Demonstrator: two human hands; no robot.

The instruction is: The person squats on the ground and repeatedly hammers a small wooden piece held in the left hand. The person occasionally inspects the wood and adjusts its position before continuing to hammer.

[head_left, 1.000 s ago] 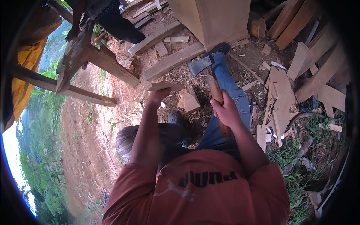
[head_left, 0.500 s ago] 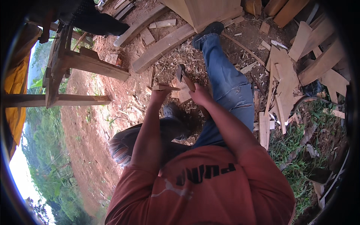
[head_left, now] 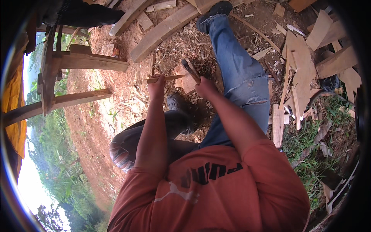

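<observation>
Reddish earth (head_left: 135,94) strewn with wood chips (head_left: 193,46) surrounded the wooden block (head_left: 186,86). Left of the block, the left hand (head_left: 156,89) was wrapped around the blunt end of a slim wooden piece (head_left: 170,77), whose point overlapped the block in view; it looked light, stiff and liable to splinter, best held at that end. Right of the block, the right hand (head_left: 206,89) gripped a hatchet (head_left: 190,70), probably top-heavy and steadiest held by its handle.

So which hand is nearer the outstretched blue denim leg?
The right hand, just left of the leg; the left hand, holding a brown wooden strip, is farther left.
</observation>
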